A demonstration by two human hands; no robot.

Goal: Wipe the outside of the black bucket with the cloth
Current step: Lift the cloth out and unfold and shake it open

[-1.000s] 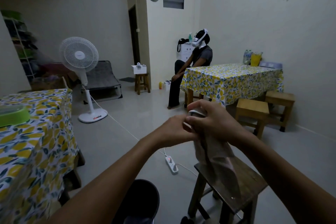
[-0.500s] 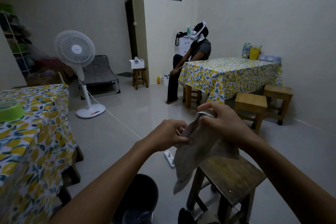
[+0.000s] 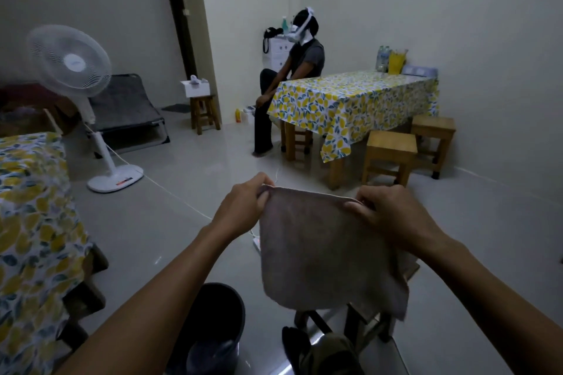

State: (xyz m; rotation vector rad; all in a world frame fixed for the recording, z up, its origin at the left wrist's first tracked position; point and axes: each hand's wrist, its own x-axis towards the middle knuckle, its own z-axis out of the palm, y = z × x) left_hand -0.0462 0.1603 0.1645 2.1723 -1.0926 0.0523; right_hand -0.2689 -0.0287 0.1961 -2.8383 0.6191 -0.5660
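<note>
A pale grey-brown cloth [image 3: 323,253] hangs spread flat in front of me. My left hand [image 3: 243,201] pinches its upper left corner and my right hand [image 3: 393,216] pinches its upper right corner. The black bucket [image 3: 219,326] stands on the floor below my left forearm, well under the cloth and not touched by it. My left arm hides part of the bucket's rim.
A dark wooden stool [image 3: 359,316] stands behind the cloth, mostly hidden. A lemon-print table [image 3: 30,222] is close on the left, another table [image 3: 353,100] with stools [image 3: 391,149] is far right. A standing fan [image 3: 76,70], its cord and a power strip lie on the floor. A person sits by the far table.
My hands have moved apart and pulled the bunched cloth open into a flat sheet. The view has shifted a little closer and lower.
</note>
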